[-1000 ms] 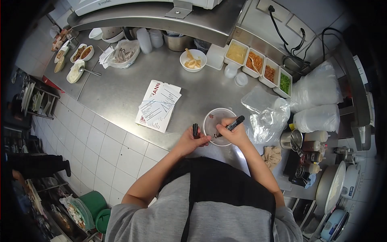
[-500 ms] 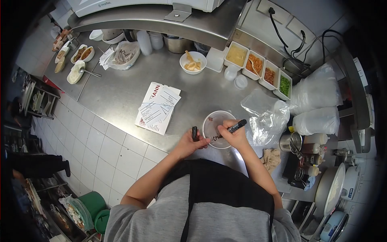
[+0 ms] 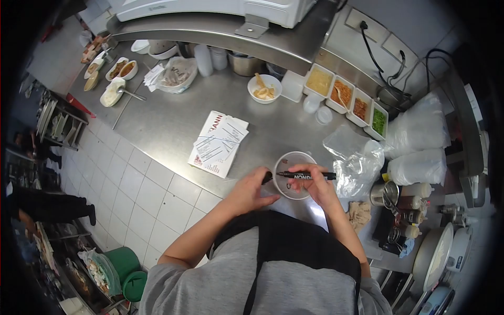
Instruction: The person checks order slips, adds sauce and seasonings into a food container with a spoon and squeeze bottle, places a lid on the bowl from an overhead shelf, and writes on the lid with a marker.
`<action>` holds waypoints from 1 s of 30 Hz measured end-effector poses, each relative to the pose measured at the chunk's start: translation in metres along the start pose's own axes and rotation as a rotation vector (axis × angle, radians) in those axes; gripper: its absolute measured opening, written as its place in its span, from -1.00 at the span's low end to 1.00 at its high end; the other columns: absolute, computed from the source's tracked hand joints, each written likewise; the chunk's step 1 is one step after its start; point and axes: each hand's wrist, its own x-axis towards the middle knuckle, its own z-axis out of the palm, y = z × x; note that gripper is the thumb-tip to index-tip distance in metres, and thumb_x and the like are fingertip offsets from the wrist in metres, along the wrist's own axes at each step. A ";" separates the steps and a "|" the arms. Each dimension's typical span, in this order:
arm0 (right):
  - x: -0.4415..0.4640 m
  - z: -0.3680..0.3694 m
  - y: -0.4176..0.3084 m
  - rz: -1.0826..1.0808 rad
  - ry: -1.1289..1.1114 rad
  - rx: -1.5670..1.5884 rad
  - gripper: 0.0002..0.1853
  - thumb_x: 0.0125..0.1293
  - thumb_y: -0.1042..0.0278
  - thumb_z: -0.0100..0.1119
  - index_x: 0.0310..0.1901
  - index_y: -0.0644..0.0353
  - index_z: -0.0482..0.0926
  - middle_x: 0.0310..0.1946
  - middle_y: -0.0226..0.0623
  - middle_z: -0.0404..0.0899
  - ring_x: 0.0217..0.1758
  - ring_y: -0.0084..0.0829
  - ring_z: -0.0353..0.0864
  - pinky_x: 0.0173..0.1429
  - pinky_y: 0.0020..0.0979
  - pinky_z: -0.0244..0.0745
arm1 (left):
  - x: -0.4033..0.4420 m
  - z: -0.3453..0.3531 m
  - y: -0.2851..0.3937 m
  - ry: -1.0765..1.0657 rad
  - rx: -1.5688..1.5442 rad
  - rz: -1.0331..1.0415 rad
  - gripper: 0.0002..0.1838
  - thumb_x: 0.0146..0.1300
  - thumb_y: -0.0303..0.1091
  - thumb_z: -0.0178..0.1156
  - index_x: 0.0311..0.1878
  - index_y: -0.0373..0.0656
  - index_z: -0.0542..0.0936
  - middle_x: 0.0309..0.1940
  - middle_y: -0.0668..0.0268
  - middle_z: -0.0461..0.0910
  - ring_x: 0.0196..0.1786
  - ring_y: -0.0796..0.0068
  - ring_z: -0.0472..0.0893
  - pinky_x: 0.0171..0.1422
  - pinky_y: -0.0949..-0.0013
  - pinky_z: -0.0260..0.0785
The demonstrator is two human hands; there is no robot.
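Note:
Above the round lidded container, my right hand grips a black marker, its tip pointing left. My left hand pinches the black marker cap just left of the tip, with a small gap between them. Dark handwriting shows on the container, partly hidden by my right hand. To the left lies a white box with printed paper slips on top, held by a band.
Clear plastic bags and a brown cloth lie to the right. White tubs of chopped food line the back, near a white bowl. A steel shelf overhangs the counter. Another person stands far left.
My right hand has lifted the marker off the container's top and turned it level, tip leftward. My left hand has brought the cap up towards the tip. The view has shifted slightly.

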 end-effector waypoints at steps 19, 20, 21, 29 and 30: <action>-0.024 0.041 -0.027 -0.241 -0.158 -0.652 -0.80 0.24 0.42 -0.17 -0.26 0.25 0.49 -0.64 -0.33 0.45 -0.60 -0.51 0.47 -0.47 -0.46 0.35 | 0.013 0.016 0.023 -0.097 -0.153 0.308 -0.85 -0.13 -0.46 0.30 -0.42 -0.18 0.58 -0.62 0.18 0.54 -0.55 0.21 0.57 -0.46 0.35 0.37; -0.027 0.039 -0.027 -0.249 -0.162 -0.661 -0.80 0.24 0.42 -0.17 -0.27 0.25 0.49 -0.65 -0.34 0.45 -0.60 -0.51 0.47 -0.46 -0.46 0.36 | 0.014 0.016 0.022 -0.115 -0.145 0.317 -0.83 -0.14 -0.45 0.31 -0.41 -0.19 0.58 -0.61 0.19 0.54 -0.54 0.21 0.57 -0.44 0.35 0.37; -0.030 0.037 -0.026 -0.257 -0.163 -0.669 -0.80 0.24 0.42 -0.17 -0.27 0.25 0.48 -0.65 -0.35 0.45 -0.60 -0.51 0.47 -0.46 -0.46 0.36 | 0.015 0.017 0.021 -0.136 -0.136 0.325 -0.82 -0.14 -0.44 0.33 -0.40 -0.19 0.57 -0.61 0.19 0.54 -0.53 0.22 0.57 -0.42 0.35 0.37; -0.073 -0.012 -0.021 -0.172 0.399 -0.669 -0.83 0.14 0.51 0.20 -0.37 0.18 0.35 -0.67 -0.52 0.35 -0.58 -0.77 0.25 -0.51 -0.62 0.12 | 0.038 0.033 0.038 -0.066 0.517 0.184 0.03 -0.35 -0.02 0.47 0.30 0.02 0.20 0.31 -0.02 0.05 0.37 -0.09 0.02 0.34 -0.10 -0.03; -0.084 -0.024 -0.033 -0.245 0.486 -0.669 -0.77 0.10 0.51 0.28 -0.41 0.16 0.34 -0.64 -0.60 0.34 -0.56 -0.80 0.23 -0.51 -0.65 0.08 | 0.037 0.041 0.035 -0.057 0.603 0.155 0.05 -0.36 -0.02 0.48 0.30 0.01 0.20 0.31 -0.05 0.05 0.37 -0.10 0.04 0.35 -0.08 -0.03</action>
